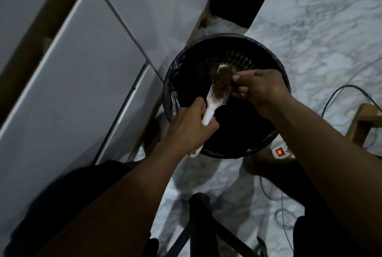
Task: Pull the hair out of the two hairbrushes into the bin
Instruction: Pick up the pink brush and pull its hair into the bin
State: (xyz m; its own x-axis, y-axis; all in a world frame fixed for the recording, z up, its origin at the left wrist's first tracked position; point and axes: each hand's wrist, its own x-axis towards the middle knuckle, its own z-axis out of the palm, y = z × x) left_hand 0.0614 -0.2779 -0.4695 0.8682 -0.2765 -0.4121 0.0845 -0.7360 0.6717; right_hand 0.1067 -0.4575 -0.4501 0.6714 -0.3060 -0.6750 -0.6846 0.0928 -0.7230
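My left hand [189, 126] holds the white hairbrush [215, 95] by its handle over the black bin [227, 95]. Its head points up and away. My right hand [261, 88] fingers pinch the brown hair [224, 77].

Bin [173, 83] mouth wide and open; dark interior free below the hairbrush [215, 93] held over it. White cabinet [78, 74] walls off the left, just beside the bin rim. Right: marble floor [322, 35] open, crossed by cables [343, 89]. Power strip [281, 152] lies just beside the near-right rim, wooden frame [363, 118] beyond it. Black chair leg [199, 211] stands near, centre.
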